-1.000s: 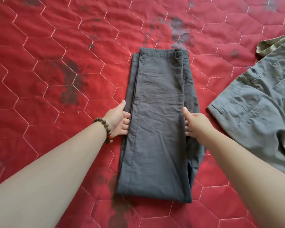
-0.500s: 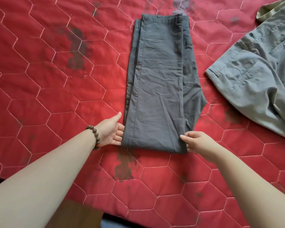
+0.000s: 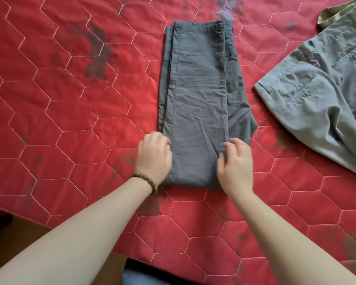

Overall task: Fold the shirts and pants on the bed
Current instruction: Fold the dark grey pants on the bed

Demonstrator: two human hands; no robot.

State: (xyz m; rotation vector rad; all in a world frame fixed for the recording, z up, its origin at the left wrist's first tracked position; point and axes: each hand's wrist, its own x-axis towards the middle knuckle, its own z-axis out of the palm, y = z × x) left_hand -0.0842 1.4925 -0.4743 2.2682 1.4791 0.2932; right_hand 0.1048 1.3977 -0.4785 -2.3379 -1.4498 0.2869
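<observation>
A pair of dark grey pants [image 3: 197, 95] lies folded into a long narrow strip on the red quilted bedcover [image 3: 70, 112], waistband at the far end. My left hand [image 3: 154, 156], with a bead bracelet on the wrist, sits at the strip's lower left edge, fingers curled down over that edge. My right hand [image 3: 236, 163] rests on the lower right part of the strip with fingers spread and slightly bent; it is blurred. A second, lighter grey pair of pants [image 3: 317, 95] lies unfolded at the right.
An olive garment edge [image 3: 329, 17] shows at the top right, beside the lighter pants. The bed's near edge [image 3: 90, 241] runs along the bottom, with dark floor below it. Dark stains mark the bedcover.
Both hands have moved from the sides of the near hem up onto the lower part of the folded strip. The pants themselves lie as before.
</observation>
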